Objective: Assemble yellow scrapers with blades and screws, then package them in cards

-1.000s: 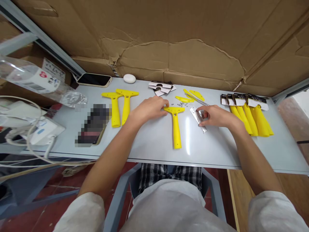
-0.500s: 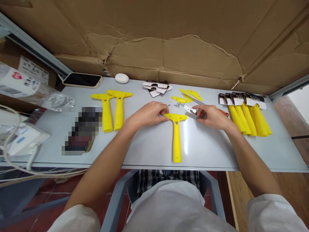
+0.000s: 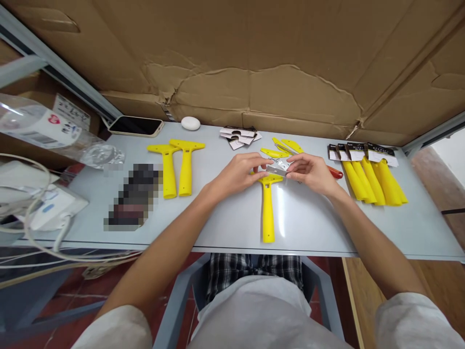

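My left hand [image 3: 242,173] and my right hand [image 3: 313,174] hold a flat silver scraper blade [image 3: 276,170] between them, one end each, by thumbs and fingers. Just beneath the blade lies a yellow T-shaped scraper handle [image 3: 268,213], its grip end towards me and part of its head hidden by my left hand. Small screws [image 3: 273,160] are strewn behind the blade, partly covered. Yellow plastic cover pieces [image 3: 291,145] lie beyond them. A screwdriver with a red handle [image 3: 334,172] rests behind my right hand, which hides part of its length.
Two yellow scraper handles [image 3: 185,169] lie to the left, near a pixelated dark object [image 3: 134,196]. At the back are a phone [image 3: 137,126], a white oval object [image 3: 191,123] and printed cards [image 3: 240,135]. Several carded yellow scrapers [image 3: 374,182] lie right; a plastic bottle [image 3: 43,128] left.
My right hand has brought the blade left, over the head of the scraper handle. My left hand has left the handle's head and taken the blade's other end. The view has shifted slightly.
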Demonstrator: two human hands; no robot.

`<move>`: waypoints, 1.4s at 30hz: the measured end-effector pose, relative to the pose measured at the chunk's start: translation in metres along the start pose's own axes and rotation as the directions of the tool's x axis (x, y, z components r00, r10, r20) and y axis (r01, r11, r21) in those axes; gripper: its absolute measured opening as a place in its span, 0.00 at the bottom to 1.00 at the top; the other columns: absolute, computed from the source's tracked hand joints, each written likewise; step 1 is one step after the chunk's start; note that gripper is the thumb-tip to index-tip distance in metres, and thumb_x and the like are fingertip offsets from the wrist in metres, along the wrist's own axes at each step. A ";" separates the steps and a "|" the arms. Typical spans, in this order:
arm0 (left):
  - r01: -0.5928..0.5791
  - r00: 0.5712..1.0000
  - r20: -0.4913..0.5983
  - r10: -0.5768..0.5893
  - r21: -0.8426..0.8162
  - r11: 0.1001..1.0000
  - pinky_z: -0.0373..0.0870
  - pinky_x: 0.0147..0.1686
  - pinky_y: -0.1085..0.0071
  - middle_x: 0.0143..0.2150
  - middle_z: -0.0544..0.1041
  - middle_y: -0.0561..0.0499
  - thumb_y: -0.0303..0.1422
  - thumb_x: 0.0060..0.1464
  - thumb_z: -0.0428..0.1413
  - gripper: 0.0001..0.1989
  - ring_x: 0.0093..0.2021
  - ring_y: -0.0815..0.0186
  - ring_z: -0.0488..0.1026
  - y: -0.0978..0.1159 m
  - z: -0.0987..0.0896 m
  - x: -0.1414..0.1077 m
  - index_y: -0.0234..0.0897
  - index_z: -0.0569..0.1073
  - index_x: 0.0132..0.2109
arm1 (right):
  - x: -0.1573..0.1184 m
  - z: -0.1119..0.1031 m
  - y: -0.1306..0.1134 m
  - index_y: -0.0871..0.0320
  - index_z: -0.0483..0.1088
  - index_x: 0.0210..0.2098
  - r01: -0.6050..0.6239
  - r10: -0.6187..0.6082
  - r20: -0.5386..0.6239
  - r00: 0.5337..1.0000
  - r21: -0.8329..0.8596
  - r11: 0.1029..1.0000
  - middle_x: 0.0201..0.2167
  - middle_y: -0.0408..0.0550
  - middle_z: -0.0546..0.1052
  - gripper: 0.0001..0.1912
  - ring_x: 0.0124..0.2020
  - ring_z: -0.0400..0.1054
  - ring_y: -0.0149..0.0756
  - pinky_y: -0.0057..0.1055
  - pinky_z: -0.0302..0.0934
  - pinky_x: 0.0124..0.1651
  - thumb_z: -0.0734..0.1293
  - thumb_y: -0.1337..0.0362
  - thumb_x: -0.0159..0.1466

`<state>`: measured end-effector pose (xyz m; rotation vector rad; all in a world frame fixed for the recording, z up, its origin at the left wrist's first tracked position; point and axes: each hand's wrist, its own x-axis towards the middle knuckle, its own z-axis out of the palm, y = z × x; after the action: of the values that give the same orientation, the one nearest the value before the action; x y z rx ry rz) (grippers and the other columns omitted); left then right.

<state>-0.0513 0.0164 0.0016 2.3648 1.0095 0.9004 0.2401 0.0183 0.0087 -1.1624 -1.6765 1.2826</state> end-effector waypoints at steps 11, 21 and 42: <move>0.017 0.996 -0.087 -0.015 0.028 0.999 0.78 0.47 0.63 0.45 0.87 0.44 0.36 0.71 0.64 0.11 0.41 0.59 0.82 -0.010 -0.003 0.002 0.41 0.89 0.54 | 0.001 0.005 0.002 0.56 0.83 0.45 0.038 -0.039 -0.042 0.998 -0.009 0.999 0.42 0.52 0.86 0.29 0.43 0.81 0.44 0.44 0.79 0.51 0.88 0.49 0.51; 0.051 0.996 -0.070 -0.051 -0.003 0.999 0.79 0.49 0.62 0.45 0.87 0.46 0.31 0.66 0.66 0.13 0.41 0.60 0.82 -0.013 -0.012 0.003 0.41 0.89 0.55 | 0.002 0.007 0.006 0.56 0.82 0.40 0.033 -0.032 -0.080 0.996 0.021 0.999 0.39 0.50 0.85 0.25 0.36 0.78 0.40 0.41 0.77 0.42 0.87 0.49 0.51; 0.086 0.990 0.108 -0.093 0.071 0.994 0.76 0.48 0.62 0.41 0.87 0.45 0.38 0.70 0.59 0.13 0.41 0.58 0.82 -0.016 -0.020 0.003 0.40 0.89 0.46 | 0.002 0.011 0.010 0.54 0.81 0.46 0.049 -0.050 -0.107 0.993 -0.017 0.999 0.37 0.50 0.86 0.30 0.35 0.82 0.43 0.42 0.78 0.41 0.83 0.38 0.58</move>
<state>-0.0714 0.0315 0.0075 2.3739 1.1065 0.7044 0.2316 0.0178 -0.0038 -1.1699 -1.6282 1.1592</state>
